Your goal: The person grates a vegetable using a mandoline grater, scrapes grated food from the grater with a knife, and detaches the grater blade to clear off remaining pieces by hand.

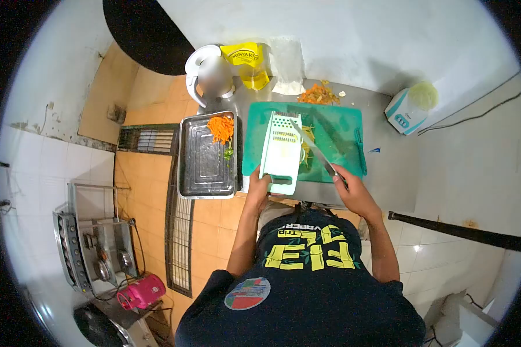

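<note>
Dark T-shirt [307, 289] with yellow lettering fills the bottom of the head view, seen from above, both bare arms reaching forward to a steel counter [388, 173].

Left hand [259, 188] closed around the lower handle of a pale green grater [281, 151], held tilted on a teal cutting board [336, 136], upper end resting toward the board's far side. Right hand [353, 188] clenched on the handle of a kitchen knife [314, 147], blade angled up and left, tip lying against the grater's right edge. Yellowish and pale shreds [308, 151] gathered on the board just beside the grater, under the blade.

Left of the board, touching it: steel tray [205, 173] with a heap of grated carrot [220, 127] in its far right corner. Behind: white kettle [209, 75], yellow oil pouch [244, 58], orange peelings [318, 95] on the counter. Far right: white and teal blender base [408, 110]. Lower left, on the floor side: gas stove [95, 248] and a pink object [140, 292].

Judged as scraping shreds off the grater: best done with the grater kept firmly braced, blade flat against the plastic, strokes directed away from the holding fingers, edge well apart from the left hand.
</note>
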Demonstrator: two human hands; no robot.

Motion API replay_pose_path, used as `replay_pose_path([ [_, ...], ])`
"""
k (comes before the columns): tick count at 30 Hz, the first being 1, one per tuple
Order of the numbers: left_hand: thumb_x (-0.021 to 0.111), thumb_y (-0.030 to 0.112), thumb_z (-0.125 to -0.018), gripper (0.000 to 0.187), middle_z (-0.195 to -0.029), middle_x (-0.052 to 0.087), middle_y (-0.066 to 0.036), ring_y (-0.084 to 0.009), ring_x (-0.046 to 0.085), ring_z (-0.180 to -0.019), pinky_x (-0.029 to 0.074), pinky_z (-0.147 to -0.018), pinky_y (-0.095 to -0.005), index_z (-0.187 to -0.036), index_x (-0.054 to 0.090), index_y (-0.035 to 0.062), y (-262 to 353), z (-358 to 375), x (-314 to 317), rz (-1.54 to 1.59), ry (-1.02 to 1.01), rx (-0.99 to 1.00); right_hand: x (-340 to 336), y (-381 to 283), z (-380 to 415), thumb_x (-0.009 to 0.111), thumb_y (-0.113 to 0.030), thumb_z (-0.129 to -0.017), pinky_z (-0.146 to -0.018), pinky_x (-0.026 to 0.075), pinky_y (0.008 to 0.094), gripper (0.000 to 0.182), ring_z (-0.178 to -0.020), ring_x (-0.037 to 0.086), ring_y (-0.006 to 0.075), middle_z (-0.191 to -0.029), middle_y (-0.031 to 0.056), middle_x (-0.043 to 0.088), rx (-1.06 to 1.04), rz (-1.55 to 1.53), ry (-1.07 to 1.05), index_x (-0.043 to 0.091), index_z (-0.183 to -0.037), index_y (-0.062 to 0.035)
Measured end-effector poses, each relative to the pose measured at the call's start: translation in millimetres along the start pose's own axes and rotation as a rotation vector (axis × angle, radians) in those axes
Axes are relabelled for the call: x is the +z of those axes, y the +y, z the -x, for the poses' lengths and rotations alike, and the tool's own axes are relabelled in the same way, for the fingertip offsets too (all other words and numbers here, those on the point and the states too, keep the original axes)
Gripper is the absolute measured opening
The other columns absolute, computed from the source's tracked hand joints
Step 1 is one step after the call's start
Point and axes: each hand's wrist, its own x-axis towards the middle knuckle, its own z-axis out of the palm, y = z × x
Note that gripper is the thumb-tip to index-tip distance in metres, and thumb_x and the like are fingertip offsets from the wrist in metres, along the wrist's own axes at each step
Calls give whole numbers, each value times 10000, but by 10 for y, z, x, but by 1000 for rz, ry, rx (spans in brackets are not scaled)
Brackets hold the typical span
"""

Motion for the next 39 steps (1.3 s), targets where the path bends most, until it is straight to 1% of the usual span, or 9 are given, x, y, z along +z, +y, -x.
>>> replay_pose_path([
  [8, 454, 6, -826, 557, -1120, 638, -172, -222, 641, -929, 525, -784, -324, -1374, 462, -98, 64, 23, -152, -69, -57, -45, -504, -140, -103, 510, -171, -983, -659, 444, 382, 333, -671, 571, 308, -779, 208, 598, -57, 367, -145, 583, -1280, -40],
  [14, 518, -10, -753, 625, -1024, 649, -182, -234, 672, -809, 566, -676, -319, -1365, 444, -111, 80, -137, -475, -79, -189, -170, -1001, 128, -413, 528, -218, -993, -604, 433, 327, 300, -617, 518, 166, -746, 94, 620, -110, 307, -343, 612, -1216, -36],
  [16, 493, -9, -803, 473, -971, 637, -111, -173, 650, -791, 559, -666, -300, -1269, 513, -91, 152, -136, -516, -119, -243, -194, -1123, -2, -512, 522, -279, -1000, -628, 459, 353, 329, -645, 558, 185, -742, 104, 634, -71, 336, -428, 630, -1208, -48],
  [18, 497, -10, -796, 485, -977, 637, -114, -173, 650, -792, 559, -666, -297, -1274, 509, -90, 163, -163, -559, -135, -196, -202, -1218, -24, -630, 520, -312, -1002, -651, 484, 361, 340, -668, 587, 204, -759, 119, 648, -77, 366, -528, 646, -1175, -47],
  [21, 518, 4, -779, 541, -959, 639, -115, -161, 642, -756, 542, -628, -279, -1312, 481, -83, 223, -199, -596, -177, -206, -226, -1276, 61, -753, 514, -258, -997, -555, 394, 279, 316, -606, 441, 96, -680, 5, 516, -181, 315, -565, 638, -1170, -24],
  [24, 534, 27, -772, 600, -881, 635, -87, -109, 612, -641, 479, -481, -224, -1357, 454, -78, 130, -371, -800, -225, -233, -233, -1396, -67, -881, 507, -273, -988, -554, 386, 274, 333, -606, 434, 88, -679, -8, 509, -112, 386, -647, 643, -1173, -32],
  [27, 534, 30, -777, 580, -873, 632, -80, -116, 599, -602, 472, -457, -227, -1345, 475, -79, 356, -302, -707, -185, -271, -243, -1466, -229, -974, 520, -358, -1000, -696, 513, 353, 372, -760, 629, 183, -845, 83, 681, 70, 428, -735, 652, -1153, -46],
  [31, 556, 30, -758, 564, -912, 628, -93, -150, 626, -702, 533, -575, -265, -1311, 506, -71, 538, -260, -679, -236, -280, -254, -1518, -205, -1083, 516, -377, -1000, -727, 527, 356, 394, -806, 648, 182, -880, 92, 689, -38, 453, -748, 653, -1150, -40],
  [39, 555, 41, -731, 572, -841, 623, -83, -145, 615, -628, 516, -501, -273, -1289, 517, -74, 670, -330, -651, -274, -411, -294, -1553, -221, -1295, 547, -325, -980, -797, 538, 383, 351, -873, 674, 237, -994, 136, 713, -187, 558, -741, 672, -1118, -27],
])
